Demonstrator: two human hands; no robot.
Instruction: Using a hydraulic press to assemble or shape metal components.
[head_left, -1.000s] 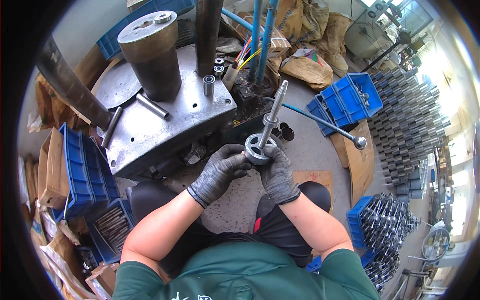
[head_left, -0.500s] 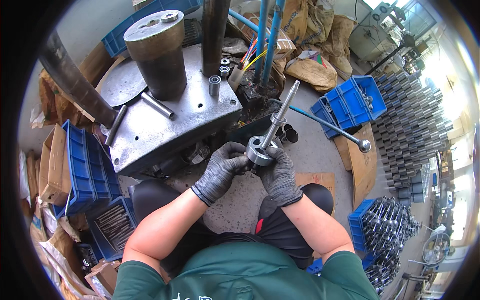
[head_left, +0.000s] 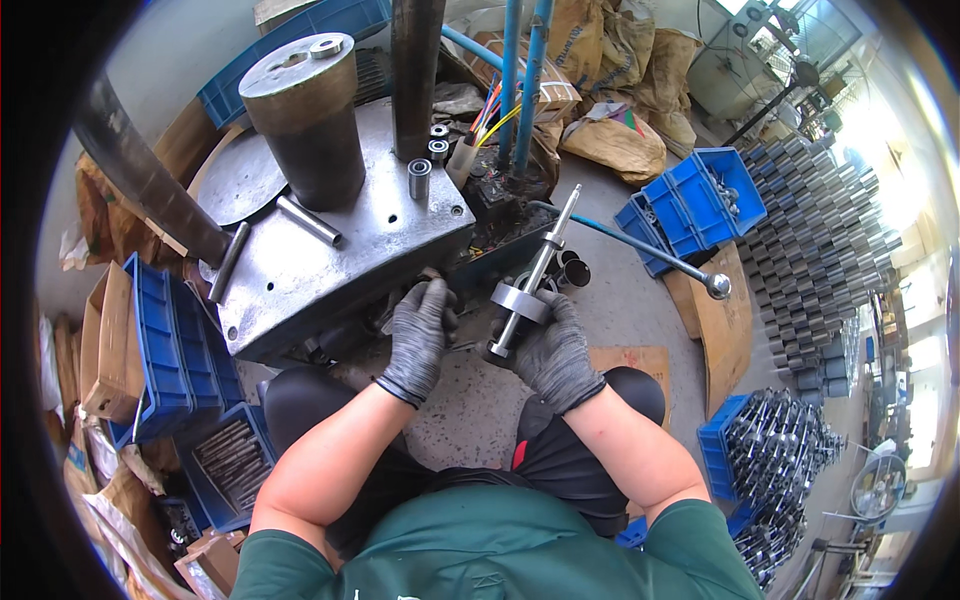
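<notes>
In my right hand (head_left: 560,355), closed round its lower part, is a steel shaft (head_left: 544,260) that tilts up and to the right. A thick round metal collar (head_left: 520,302) sits on the shaft by my thumb, and a smaller ring bearing (head_left: 553,240) is higher up. My left hand (head_left: 420,335) is apart from the shaft, beside the front edge of the steel press table (head_left: 330,270). Its gloved fingers are curled together; what they hold, if anything, is hidden. Both hands wear grey knit gloves.
On the table stand a heavy steel cylinder (head_left: 310,130) with a bearing (head_left: 326,47) on top, two loose pins (head_left: 308,220) and a small sleeve (head_left: 419,179). A ball-ended lever (head_left: 718,286) juts out at right. Blue bins (head_left: 690,205) and stacked metal tubes (head_left: 820,240) stand beyond.
My left hand has let go of the shaft assembly and moved left and up to the table edge. The shaft has turned in my right hand, showing the collar from its side.
</notes>
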